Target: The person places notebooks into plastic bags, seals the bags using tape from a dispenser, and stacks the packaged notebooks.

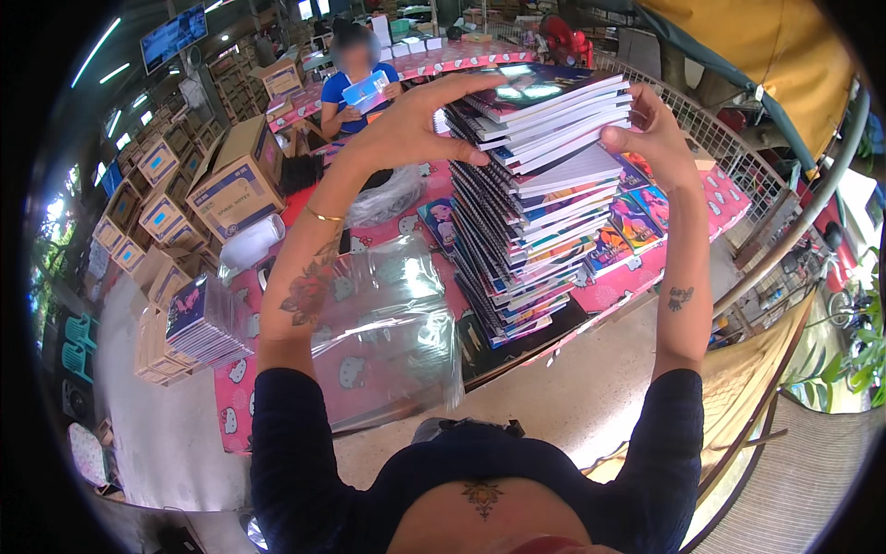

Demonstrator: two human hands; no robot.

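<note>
On the pink-covered bench (238,411), a tall stack of spiral-bound notebooks (540,222) looks heavy and slippery, best held from both sides: the left hand (411,129) clasps the upper spiral spines (472,126), the right hand (657,148) the page edges (563,125).

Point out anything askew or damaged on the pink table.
The tall stack of spiral notebooks looks askew: its edges jut unevenly instead of lining up, below the left hand and right hand. No damage is evident.

Lit tube lights (96,53), screen (174,38) upper left — pale floor (166,443), teal chairs (79,332) — yellow tarp (784,55), white mesh railing (729,150) right.
</note>
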